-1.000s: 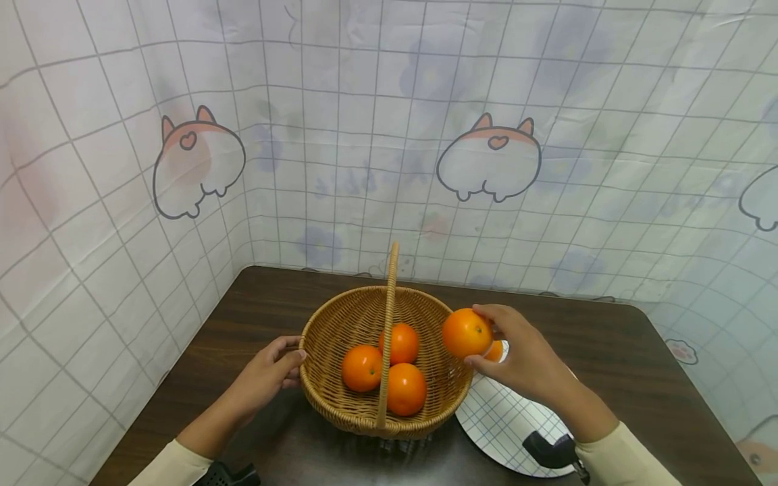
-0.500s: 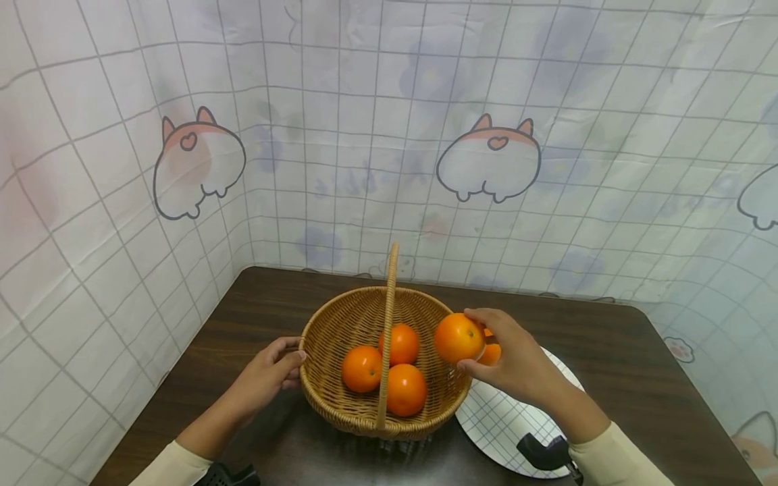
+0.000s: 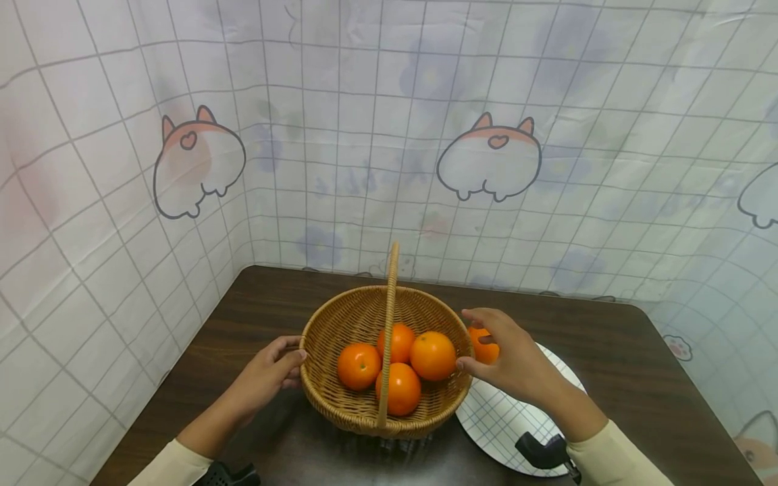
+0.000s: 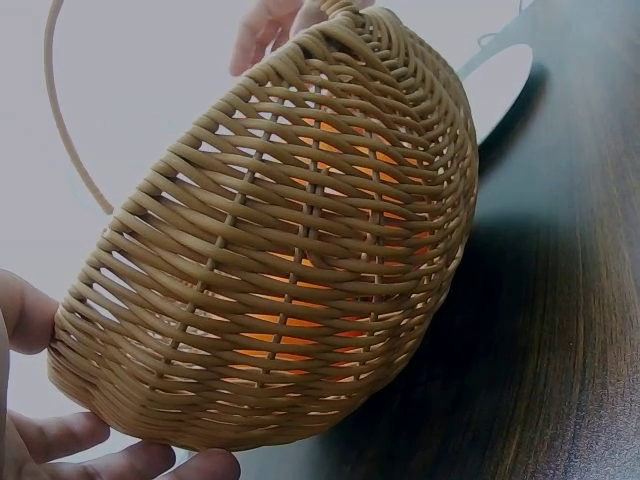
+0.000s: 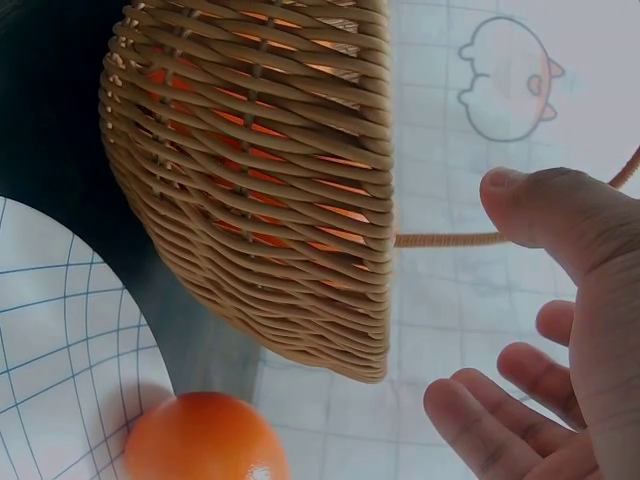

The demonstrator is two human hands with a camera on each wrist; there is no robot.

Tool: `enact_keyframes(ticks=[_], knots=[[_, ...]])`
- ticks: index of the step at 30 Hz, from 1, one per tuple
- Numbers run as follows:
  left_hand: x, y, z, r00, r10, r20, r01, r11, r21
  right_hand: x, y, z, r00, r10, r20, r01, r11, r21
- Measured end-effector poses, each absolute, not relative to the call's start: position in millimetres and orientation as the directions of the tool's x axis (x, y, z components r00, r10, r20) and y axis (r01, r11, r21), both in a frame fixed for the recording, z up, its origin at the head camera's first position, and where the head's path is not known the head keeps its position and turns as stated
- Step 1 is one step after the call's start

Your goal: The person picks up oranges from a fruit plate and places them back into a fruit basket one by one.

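Observation:
A woven wicker basket (image 3: 340, 418) with a tall hoop handle (image 3: 389, 324) stands on the table. Several oranges lie in it, among them one at the right (image 3: 433, 356). My left hand (image 3: 275, 371) holds the basket's left rim, thumb on top and fingers against the outer side. Over the right rim hovers my right hand (image 3: 516, 358), thumb and fingers spread with nothing between them. Behind that hand, another orange (image 5: 208, 440) sits at the white, blue-checked plate (image 5: 70, 330); in the head view the hand partly covers it.
The dark wood table (image 3: 632, 378) meets a grid-patterned cloth (image 3: 365, 135) with cartoon animals at its back and sides. The plate lies close to the basket's right side, partly under my right forearm.
The orange in my right hand moved left and was let go into the basket, where it rests beside the others, which shifted slightly left. My left hand stayed at the rim.

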State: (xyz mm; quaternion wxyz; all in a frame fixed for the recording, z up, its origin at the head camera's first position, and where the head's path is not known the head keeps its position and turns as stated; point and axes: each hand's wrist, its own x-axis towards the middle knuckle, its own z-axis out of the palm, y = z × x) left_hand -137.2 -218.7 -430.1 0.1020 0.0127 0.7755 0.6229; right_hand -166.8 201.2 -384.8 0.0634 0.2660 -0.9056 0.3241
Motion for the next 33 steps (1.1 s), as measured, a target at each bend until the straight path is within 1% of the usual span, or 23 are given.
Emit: enact_keyframes(ticks=[6, 16, 25, 33], knots=[[-137, -219, -430, -0.979, 0.142, -0.145, -0.110, 0.225, 0.968, -166, 202, -385, -0.858, -0.428, 0.282, -0.511, 0.663, -0.548], [-137, -221, -432, -0.978, 0.154, -0.138, -0.103, 0.215, 0.971, -168, 211, -391, -0.861, -0.416, 0.294, -0.509, 0.701, -0.500], [-137, -221, -433, -0.979, 0.152, -0.139, -0.105, 0.215, 0.971, -167, 219, -396, -0.874, -0.401, 0.273, -0.486, 0.706, -0.516], [-137, -220, -432, -0.979, 0.142, -0.143, -0.110, 0.219, 0.970, -174, 229, -406, -0.889, -0.387, 0.245, -0.458, 0.727, -0.511]])
